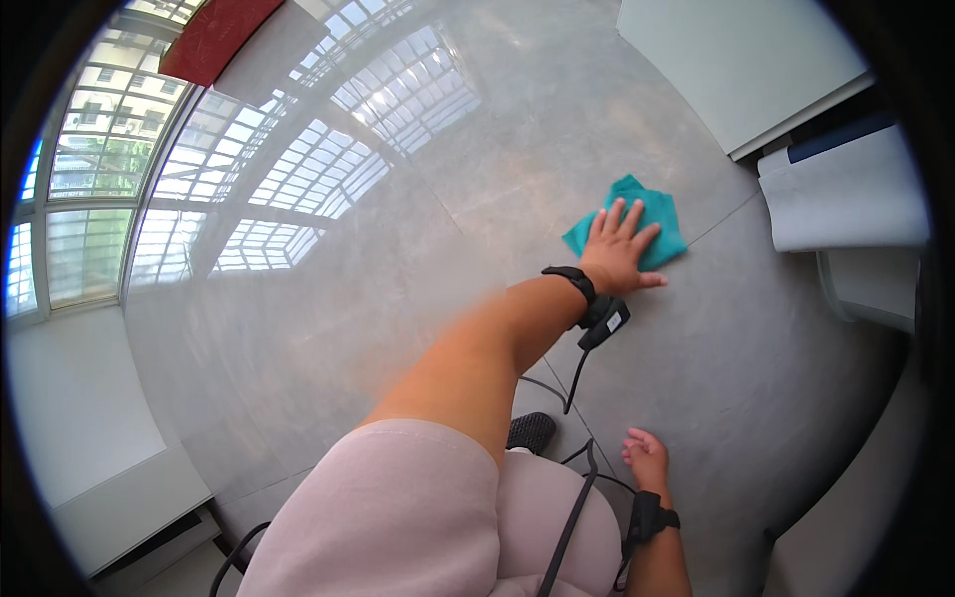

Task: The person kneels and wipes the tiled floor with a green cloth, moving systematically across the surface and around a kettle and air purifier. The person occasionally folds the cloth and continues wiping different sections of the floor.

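Note:
My left hand lies palm down with spread fingers on a teal cloth, which is flat on the grey floor with its corners poking out around the fingers. The thumb reaches past the cloth's near edge. Lower right, my right hand hangs in the air away from the cloth, its fingers loosely bent and nothing visible in it. Each wrist wears a black strap with a small device, and a black cable runs from the left one.
Glossy grey tiles mirror the barred window on the left. White cabinets stand at the upper right and lower left. A white sheet-like piece juts out at right. My dark shoe shows below the arm.

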Demonstrator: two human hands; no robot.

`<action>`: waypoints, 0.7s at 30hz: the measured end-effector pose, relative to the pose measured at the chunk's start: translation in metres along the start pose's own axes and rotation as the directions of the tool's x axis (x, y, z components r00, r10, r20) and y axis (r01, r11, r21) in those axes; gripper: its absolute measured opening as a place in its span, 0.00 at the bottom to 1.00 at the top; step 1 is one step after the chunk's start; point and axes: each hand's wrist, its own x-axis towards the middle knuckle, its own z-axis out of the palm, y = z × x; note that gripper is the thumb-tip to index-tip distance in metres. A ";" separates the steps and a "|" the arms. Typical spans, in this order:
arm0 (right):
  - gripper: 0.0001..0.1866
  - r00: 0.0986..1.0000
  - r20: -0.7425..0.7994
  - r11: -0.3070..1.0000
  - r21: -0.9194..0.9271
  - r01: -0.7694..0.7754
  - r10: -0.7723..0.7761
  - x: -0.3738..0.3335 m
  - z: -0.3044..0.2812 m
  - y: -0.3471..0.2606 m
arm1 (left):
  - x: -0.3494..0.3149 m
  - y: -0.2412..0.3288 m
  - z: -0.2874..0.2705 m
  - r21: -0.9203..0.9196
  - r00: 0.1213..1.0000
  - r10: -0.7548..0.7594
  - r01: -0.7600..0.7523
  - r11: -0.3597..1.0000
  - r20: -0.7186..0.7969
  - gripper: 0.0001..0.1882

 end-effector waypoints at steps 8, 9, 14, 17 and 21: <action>0.17 1.000 0.006 0.999 0.042 0.029 -0.030 -0.006 0.001 0.005 | -0.058 0.059 0.083 -0.018 0.622 0.764 -0.773 0.634 0.172 0.27; 0.17 1.000 0.008 0.999 0.047 0.021 -0.021 -0.008 0.001 0.004 | -0.054 0.052 0.075 -0.004 0.622 0.766 -0.776 0.631 0.165 0.23; 0.14 1.000 -0.008 1.000 -0.024 -0.004 0.004 -0.004 0.006 0.002 | -0.060 -0.034 0.016 0.012 0.907 0.394 -0.397 0.918 -0.148 0.20; 0.13 1.000 -0.003 1.000 0.022 -0.010 0.010 0.002 0.012 -0.001 | -0.094 -0.125 -0.032 -0.090 0.788 0.025 -0.101 0.991 -0.615 0.16; 0.13 1.000 0.006 1.000 -0.009 0.012 -0.012 0.008 0.020 -0.006 | -0.180 -0.224 -0.069 -0.082 0.649 -0.509 0.570 0.818 -0.566 0.20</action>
